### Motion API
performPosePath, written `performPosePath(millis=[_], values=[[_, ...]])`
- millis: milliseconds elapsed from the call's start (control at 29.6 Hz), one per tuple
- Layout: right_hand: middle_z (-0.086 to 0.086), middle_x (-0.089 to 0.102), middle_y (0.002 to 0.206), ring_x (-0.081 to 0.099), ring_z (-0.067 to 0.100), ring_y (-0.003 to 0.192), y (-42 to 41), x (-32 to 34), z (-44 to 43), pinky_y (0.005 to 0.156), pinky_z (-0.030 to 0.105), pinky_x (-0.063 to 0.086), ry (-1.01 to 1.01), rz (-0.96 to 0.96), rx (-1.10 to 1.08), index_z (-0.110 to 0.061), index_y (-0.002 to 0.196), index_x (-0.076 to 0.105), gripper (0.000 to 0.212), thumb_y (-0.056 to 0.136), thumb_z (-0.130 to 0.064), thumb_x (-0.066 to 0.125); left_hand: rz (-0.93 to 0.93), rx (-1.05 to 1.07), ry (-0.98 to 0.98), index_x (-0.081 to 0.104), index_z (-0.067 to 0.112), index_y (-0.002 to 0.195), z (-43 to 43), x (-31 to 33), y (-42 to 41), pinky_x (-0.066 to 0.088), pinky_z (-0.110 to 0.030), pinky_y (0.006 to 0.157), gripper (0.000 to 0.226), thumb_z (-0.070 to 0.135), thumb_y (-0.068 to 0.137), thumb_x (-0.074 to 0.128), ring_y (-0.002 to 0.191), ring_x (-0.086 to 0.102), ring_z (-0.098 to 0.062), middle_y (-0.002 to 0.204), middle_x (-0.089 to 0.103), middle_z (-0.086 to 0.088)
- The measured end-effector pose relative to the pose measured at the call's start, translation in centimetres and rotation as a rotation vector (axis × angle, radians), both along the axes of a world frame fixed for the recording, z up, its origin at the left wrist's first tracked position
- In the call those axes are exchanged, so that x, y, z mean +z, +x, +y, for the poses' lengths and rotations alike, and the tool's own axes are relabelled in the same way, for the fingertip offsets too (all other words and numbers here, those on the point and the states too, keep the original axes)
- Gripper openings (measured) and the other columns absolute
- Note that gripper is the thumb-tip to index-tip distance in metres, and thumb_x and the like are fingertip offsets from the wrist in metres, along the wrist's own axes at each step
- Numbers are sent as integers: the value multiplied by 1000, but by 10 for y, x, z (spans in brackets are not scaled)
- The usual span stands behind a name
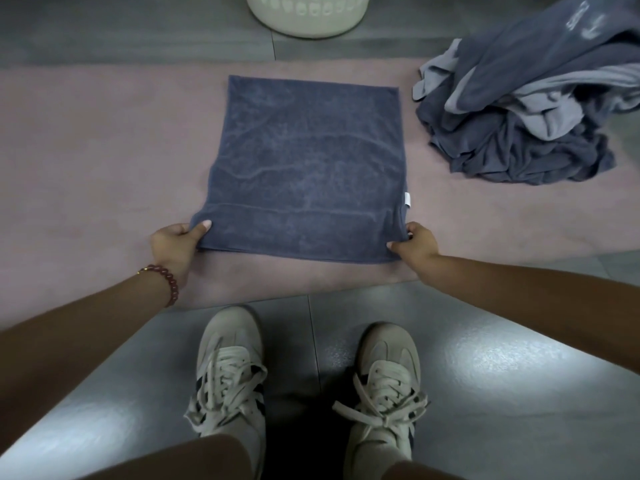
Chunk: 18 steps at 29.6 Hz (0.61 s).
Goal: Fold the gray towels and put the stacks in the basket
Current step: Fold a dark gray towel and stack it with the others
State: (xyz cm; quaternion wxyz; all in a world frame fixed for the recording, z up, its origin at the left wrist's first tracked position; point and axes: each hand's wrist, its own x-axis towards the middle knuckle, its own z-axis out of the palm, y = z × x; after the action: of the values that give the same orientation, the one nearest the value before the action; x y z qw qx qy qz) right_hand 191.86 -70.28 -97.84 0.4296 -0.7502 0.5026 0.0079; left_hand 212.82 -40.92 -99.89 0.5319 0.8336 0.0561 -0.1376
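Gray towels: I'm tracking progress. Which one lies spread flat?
The towel on the pink mat, its near corners pinched by the left hand and right hand; the rest sit crumpled in the pile at right.

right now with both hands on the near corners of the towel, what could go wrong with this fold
The left hand and right hand only pinch the near corners of the gray towel; if either grip slips in the lift, the fold may land skewed.
The towel's surface shows ripples, which folding could trap as creases.
The pile of unfolded towels lies close on the right of the pink mat; a wide swing might snag it.
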Motion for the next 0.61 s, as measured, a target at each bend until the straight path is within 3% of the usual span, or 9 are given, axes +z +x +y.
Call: performPosePath(millis=[34, 101, 169, 237, 338, 406, 541, 609], values=[[7, 56, 87, 54, 22, 82, 1, 2, -1, 65, 34, 46, 55, -61, -35, -10, 88, 53, 13, 84, -1, 61, 0, 11, -41, 60, 19, 63, -1, 3, 0, 46, -19, 57, 22, 22, 81, 72, 56, 52, -8, 42, 57, 17], [9, 56, 84, 55, 23, 74, 4, 7, -6, 61, 32, 51, 205, -133, -103, -15, 77, 48, 24, 84, 5, 59, 10, 27, -126, 61, 18, 67, -1, 9, 1, 48, -13, 55, 18, 19, 81, 72, 48, 54, 2, 44, 58, 22], [7, 55, 83, 52, 17, 68, 2, 16, -12, 48, 20, 49, 407, -156, -141, -14, 80, 50, 24, 86, 9, 57, 39, 13, -145, 62, 16, 69, -1, 12, 4, 46, -9, 52, 16, 16, 81, 72, 43, 53, 7, 45, 60, 20], [5, 54, 78, 49, 15, 65, -3, 22, -19, 39, 14, 43, 528, -160, -159, -10, 85, 53, 20, 88, 10, 53, 181, -36, -169, 61, 11, 73, -1, 16, 12, 47, -10, 52, 13, 11, 83, 69, 47, 56, 4, 52, 63, 12], [5, 54, 78, 51, 13, 68, -8, 30, -30, 41, 13, 46, 579, -183, -231, -8, 80, 53, 17, 88, 6, 56, 385, -142, -181, 61, 7, 80, -1, 31, 31, 43, -16, 59, 8, 6, 87, 62, 59, 58, -7, 53, 65, 8], [5, 56, 81, 54, 13, 72, -9, 39, -37, 45, 14, 51, 598, -230, -292, -6, 79, 54, 15, 86, 7, 58, 409, -229, -163, 62, 8, 86, -3, 53, 42, 39, -12, 46, 6, 9, 89, 58, 49, 52, -3, 51, 62, 10], [5, 56, 78, 54, 13, 72, 11, 82, -63, 47, 15, 53, 603, -353, -330, -5, 80, 56, 12, 88, 3, 58, 300, -306, -301, 69, 11, 79, -26, 113, 65, 40, -7, 45, 18, 10, 90, 54, 51, 47, 1, 56, 63, 11], [8, 54, 81, 52, 15, 71, 35, 113, -86, 43, 16, 51, 576, -467, -375, -4, 83, 54, 10, 92, -1, 53, 212, -267, -380, 63, 11, 80, -48, 151, 89, 37, -8, 42, 16, 11, 92, 52, 46, 43, 0, 54, 58, 9]])
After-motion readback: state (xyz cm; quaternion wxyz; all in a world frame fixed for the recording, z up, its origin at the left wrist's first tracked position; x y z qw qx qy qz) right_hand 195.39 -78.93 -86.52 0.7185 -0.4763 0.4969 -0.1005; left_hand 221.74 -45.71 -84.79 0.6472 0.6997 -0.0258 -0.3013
